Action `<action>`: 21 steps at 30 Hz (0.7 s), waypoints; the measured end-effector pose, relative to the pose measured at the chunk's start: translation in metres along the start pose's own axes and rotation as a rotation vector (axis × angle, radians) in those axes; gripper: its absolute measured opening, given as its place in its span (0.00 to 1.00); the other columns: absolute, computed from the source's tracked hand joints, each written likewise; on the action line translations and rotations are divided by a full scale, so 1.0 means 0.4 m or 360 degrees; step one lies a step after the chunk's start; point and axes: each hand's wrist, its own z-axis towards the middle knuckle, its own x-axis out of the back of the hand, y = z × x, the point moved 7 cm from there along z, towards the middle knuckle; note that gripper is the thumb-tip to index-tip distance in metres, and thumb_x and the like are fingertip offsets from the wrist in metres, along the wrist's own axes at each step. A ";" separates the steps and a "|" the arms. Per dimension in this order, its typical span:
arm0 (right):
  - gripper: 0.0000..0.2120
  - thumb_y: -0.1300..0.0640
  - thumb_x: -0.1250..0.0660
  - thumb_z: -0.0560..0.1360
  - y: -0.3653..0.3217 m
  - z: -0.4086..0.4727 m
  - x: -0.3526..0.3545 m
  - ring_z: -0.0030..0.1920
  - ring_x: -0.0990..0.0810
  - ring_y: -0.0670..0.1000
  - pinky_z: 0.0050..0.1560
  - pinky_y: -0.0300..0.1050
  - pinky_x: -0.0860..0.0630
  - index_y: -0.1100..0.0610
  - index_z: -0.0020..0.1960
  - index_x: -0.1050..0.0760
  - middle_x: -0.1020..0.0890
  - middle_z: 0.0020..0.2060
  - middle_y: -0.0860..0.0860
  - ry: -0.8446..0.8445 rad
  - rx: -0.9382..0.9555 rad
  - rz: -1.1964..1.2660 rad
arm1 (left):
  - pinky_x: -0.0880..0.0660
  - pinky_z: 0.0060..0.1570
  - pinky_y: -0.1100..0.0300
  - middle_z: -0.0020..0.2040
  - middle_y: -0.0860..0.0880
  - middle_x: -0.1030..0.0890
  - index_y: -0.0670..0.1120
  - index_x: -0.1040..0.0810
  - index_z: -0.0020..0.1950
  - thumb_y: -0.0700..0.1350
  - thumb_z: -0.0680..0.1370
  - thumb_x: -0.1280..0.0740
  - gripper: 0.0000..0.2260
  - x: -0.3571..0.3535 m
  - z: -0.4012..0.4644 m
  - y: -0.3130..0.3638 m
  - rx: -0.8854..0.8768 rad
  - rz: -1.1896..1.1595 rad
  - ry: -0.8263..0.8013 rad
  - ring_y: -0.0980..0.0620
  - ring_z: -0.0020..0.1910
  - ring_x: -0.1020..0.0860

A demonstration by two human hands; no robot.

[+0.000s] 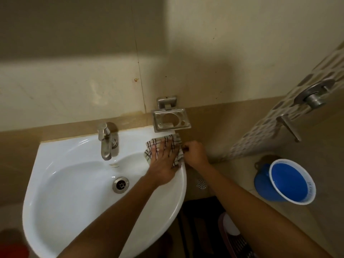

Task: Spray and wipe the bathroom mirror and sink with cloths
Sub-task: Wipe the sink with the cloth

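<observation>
My left hand (163,155) pressed flat on the cloth (173,144) at the sink (61,202) back-right rim, right hand (195,153) pinching its right edge

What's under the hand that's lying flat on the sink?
Under the flat left hand is a checked cloth, spread on the white sink's rim. The right hand pinches the cloth's edge. The bit of rim beneath the cloth is covered, so it cannot be seen.

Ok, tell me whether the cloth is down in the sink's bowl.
No, the left hand presses the cloth flat on the sink rim.
</observation>
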 end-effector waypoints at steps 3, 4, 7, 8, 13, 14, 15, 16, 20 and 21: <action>0.10 0.68 0.35 0.73 0.029 -0.010 0.015 0.46 0.18 0.53 0.50 0.49 0.20 0.58 0.45 0.16 0.15 0.44 0.54 -0.0013 -0.0043 -0.0066 | 0.71 0.72 0.44 0.75 0.50 0.76 0.57 0.69 0.77 0.64 0.78 0.56 0.33 -0.086 -0.091 0.072 -0.0014 -0.0258 -0.0035 0.50 0.70 0.81; 0.11 0.68 0.35 0.73 0.030 -0.015 0.017 0.49 0.18 0.53 0.53 0.50 0.20 0.58 0.49 0.16 0.15 0.47 0.54 -0.0009 -0.0053 -0.0058 | 0.70 0.72 0.45 0.76 0.50 0.76 0.58 0.68 0.77 0.64 0.78 0.55 0.33 -0.107 -0.117 0.090 -0.0005 -0.0342 -0.0055 0.51 0.70 0.81; 0.11 0.68 0.34 0.74 0.001 -0.033 0.013 0.51 0.19 0.51 0.56 0.49 0.21 0.56 0.51 0.18 0.16 0.49 0.52 0.0014 -0.0018 0.0008 | 0.66 0.73 0.47 0.75 0.52 0.75 0.61 0.65 0.78 0.60 0.82 0.48 0.31 -0.124 -0.182 0.119 -0.0019 -0.0404 -0.0126 0.50 0.71 0.79; 0.10 0.67 0.34 0.74 -0.016 -0.041 0.007 0.51 0.19 0.52 0.55 0.48 0.21 0.56 0.51 0.18 0.16 0.49 0.52 0.0016 0.0011 -0.0012 | 0.65 0.74 0.47 0.76 0.52 0.75 0.61 0.65 0.78 0.57 0.83 0.46 0.32 -0.127 -0.203 0.122 -0.0041 -0.0370 -0.0167 0.49 0.72 0.78; 0.09 0.61 0.34 0.76 -0.072 -0.104 -0.034 0.53 0.20 0.55 0.53 0.49 0.22 0.57 0.55 0.21 0.19 0.54 0.53 0.0039 0.0211 -0.0369 | 0.60 0.77 0.45 0.79 0.51 0.71 0.62 0.61 0.79 0.57 0.83 0.44 0.32 -0.133 -0.305 0.122 -0.0163 -0.0324 -0.0260 0.46 0.77 0.70; 0.09 0.61 0.35 0.76 -0.078 -0.125 -0.044 0.54 0.21 0.55 0.53 0.48 0.23 0.58 0.56 0.22 0.20 0.55 0.52 0.0053 0.0259 -0.0427 | 0.59 0.78 0.46 0.79 0.51 0.70 0.63 0.61 0.79 0.57 0.82 0.44 0.31 -0.135 -0.331 0.114 -0.0165 -0.0338 -0.0285 0.47 0.78 0.68; 0.10 0.62 0.35 0.77 -0.081 -0.146 -0.058 0.55 0.22 0.54 0.54 0.47 0.23 0.59 0.57 0.22 0.21 0.57 0.52 0.0055 0.0308 -0.0471 | 0.57 0.78 0.45 0.80 0.51 0.68 0.63 0.61 0.79 0.58 0.82 0.44 0.31 -0.137 -0.360 0.101 -0.0163 -0.0341 -0.0313 0.48 0.79 0.66; 0.11 0.61 0.34 0.77 -0.083 -0.168 -0.075 0.57 0.23 0.53 0.55 0.46 0.24 0.59 0.58 0.22 0.22 0.59 0.52 0.0048 0.0352 -0.0504 | 0.55 0.79 0.45 0.80 0.52 0.66 0.64 0.61 0.79 0.59 0.82 0.46 0.31 -0.136 -0.393 0.087 -0.0167 -0.0329 -0.0336 0.48 0.80 0.64; 0.13 0.58 0.35 0.78 -0.089 -0.264 -0.142 0.66 0.28 0.52 0.62 0.45 0.29 0.60 0.62 0.23 0.24 0.64 0.53 0.0004 0.0473 -0.0609 | 0.46 0.78 0.45 0.82 0.52 0.55 0.63 0.61 0.79 0.66 0.76 0.53 0.32 -0.124 -0.547 -0.005 -0.0174 -0.0201 -0.0321 0.50 0.81 0.51; 0.14 0.58 0.35 0.78 -0.092 -0.288 -0.157 0.67 0.29 0.53 0.63 0.45 0.30 0.60 0.62 0.23 0.24 0.64 0.54 0.0008 0.0492 -0.0625 | 0.44 0.77 0.46 0.82 0.51 0.50 0.61 0.60 0.79 0.66 0.76 0.53 0.33 -0.119 -0.587 -0.038 -0.0142 -0.0149 -0.0292 0.50 0.80 0.47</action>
